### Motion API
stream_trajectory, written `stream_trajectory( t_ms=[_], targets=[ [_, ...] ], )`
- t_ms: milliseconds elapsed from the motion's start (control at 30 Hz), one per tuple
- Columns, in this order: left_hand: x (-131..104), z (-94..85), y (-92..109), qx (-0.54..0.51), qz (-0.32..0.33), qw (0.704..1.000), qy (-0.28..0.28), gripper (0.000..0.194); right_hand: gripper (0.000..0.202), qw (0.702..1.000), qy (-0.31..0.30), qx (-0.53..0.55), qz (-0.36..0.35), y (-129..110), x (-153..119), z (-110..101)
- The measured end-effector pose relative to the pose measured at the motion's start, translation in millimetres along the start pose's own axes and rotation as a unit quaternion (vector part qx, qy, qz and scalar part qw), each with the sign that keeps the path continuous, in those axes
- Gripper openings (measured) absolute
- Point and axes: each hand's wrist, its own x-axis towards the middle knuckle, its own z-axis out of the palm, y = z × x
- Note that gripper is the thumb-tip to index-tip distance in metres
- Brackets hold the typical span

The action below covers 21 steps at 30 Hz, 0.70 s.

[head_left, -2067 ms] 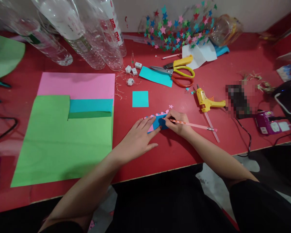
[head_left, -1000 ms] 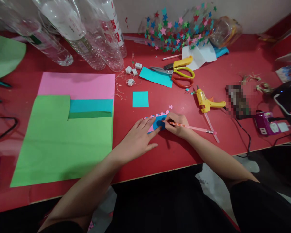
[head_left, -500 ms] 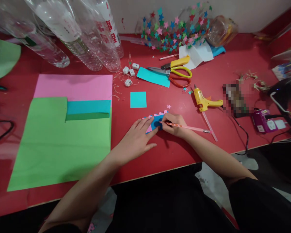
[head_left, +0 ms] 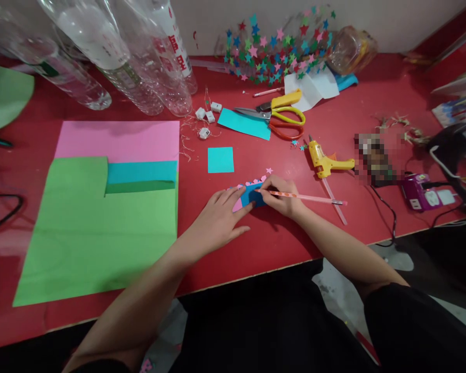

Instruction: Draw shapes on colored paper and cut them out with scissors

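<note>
A small blue paper piece (head_left: 251,195) lies on the red table (head_left: 233,259), with small pink shapes (head_left: 255,181) along its upper edge and a pink part (head_left: 237,204) near its left end. My left hand (head_left: 221,220) lies flat over that left end, fingers spread, holding nothing. In a pinch, my right hand (head_left: 282,198) grips a pink patterned pencil (head_left: 314,198), its tip on the blue paper. A pink star (head_left: 269,170) lies just above my right hand.
Green sheet (head_left: 108,238) and pink sheet (head_left: 120,140) lie left. Plastic bottles (head_left: 135,77) stand behind. Turquoise square (head_left: 220,160), scissors (head_left: 285,118), yellow glue gun (head_left: 326,163) and glue stick (head_left: 335,202) lie ahead and right. A purple power adapter (head_left: 421,191) sits far right.
My right hand has shifted the pencil slightly; its back end has swung up and to the right. My left hand stays flat on the paper.
</note>
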Motion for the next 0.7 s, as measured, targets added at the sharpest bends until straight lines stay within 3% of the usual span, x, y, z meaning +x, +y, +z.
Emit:
stream_trajectory(
  t_ms=[133, 367, 567, 700],
  targets=[
    [1.4, -0.6, -1.6, 0.001, 0.004, 1.000, 0.002, 0.053, 0.011, 0.997, 0.059, 0.051, 0.018, -1.8, 1.7, 0.8],
    [2.2, 0.7, -3.3, 0.010, 0.004, 1.000, 0.001, 0.054, 0.008, 0.995, 0.038, 0.091, 0.003, 0.8, 3.9, -7.7],
    [1.0, 1.3, -4.1, 0.018, 0.011, 1.000, 0.013, 0.052, 0.010, 0.988, 0.079, 0.115, 0.060, -6.6, 4.8, -26.1],
    [1.3, -1.2, -2.6, 0.018, 0.010, 1.000, 0.015, 0.051, 0.012, 0.978, 0.040, 0.179, 0.100, -6.5, 3.3, -20.8]
  ],
)
